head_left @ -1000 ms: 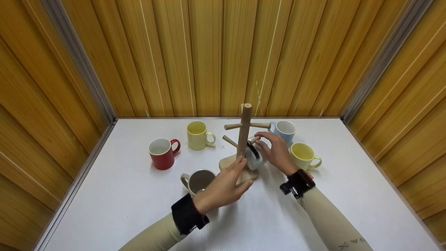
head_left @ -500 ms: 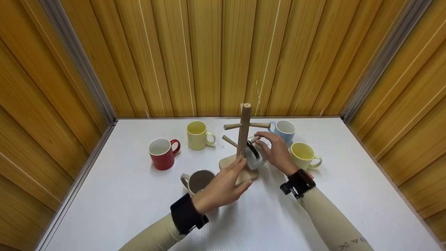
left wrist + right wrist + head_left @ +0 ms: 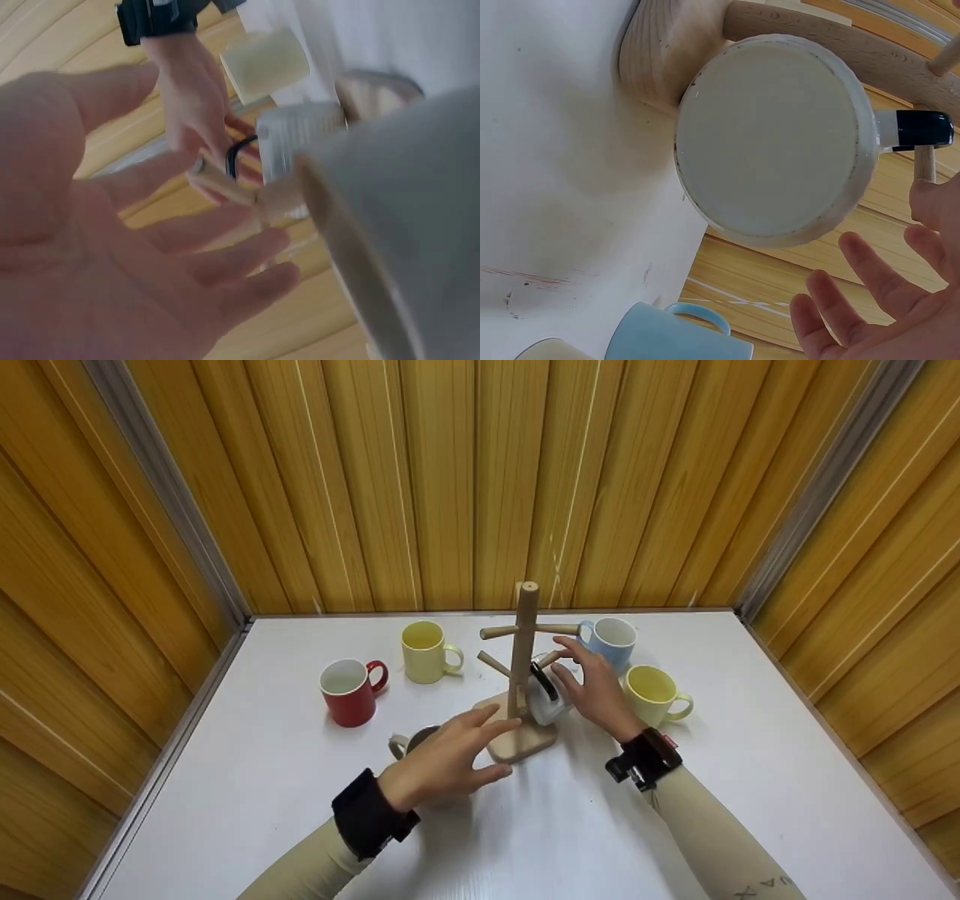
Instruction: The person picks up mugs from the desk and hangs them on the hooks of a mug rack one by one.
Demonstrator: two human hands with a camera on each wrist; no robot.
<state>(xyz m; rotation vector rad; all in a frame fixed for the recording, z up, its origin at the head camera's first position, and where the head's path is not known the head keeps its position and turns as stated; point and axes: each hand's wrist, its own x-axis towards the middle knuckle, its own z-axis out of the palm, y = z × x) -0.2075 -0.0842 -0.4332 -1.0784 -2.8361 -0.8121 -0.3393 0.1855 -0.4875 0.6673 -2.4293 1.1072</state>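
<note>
A white mug (image 3: 550,703) with a black handle (image 3: 926,128) hangs by that handle from a lower peg of the wooden mug tree (image 3: 523,652). Beside this peg's tip is my right hand (image 3: 598,690), its thumb and fingers spread apart; the right wrist view has the thumb right at the peg end. My left hand (image 3: 442,754) reaches over a grey-brown mug (image 3: 400,745), fingers loosely extended toward the tree's base and holding nothing. Most of the grey-brown mug is hidden under it in the head view, while its side (image 3: 420,202) looms large in the left wrist view.
Left of the tree stand a red mug (image 3: 351,701) and a yellow mug (image 3: 424,652). To its right are a light blue mug (image 3: 613,643) and another yellow mug (image 3: 651,694), close to my right hand. Wood-patterned walls (image 3: 435,487) enclose the white table (image 3: 247,780).
My left hand has come off the tree's post and moved left, over the grey-brown mug. My right thumb and finger have parted at the peg tip. The white mug stays hanging.
</note>
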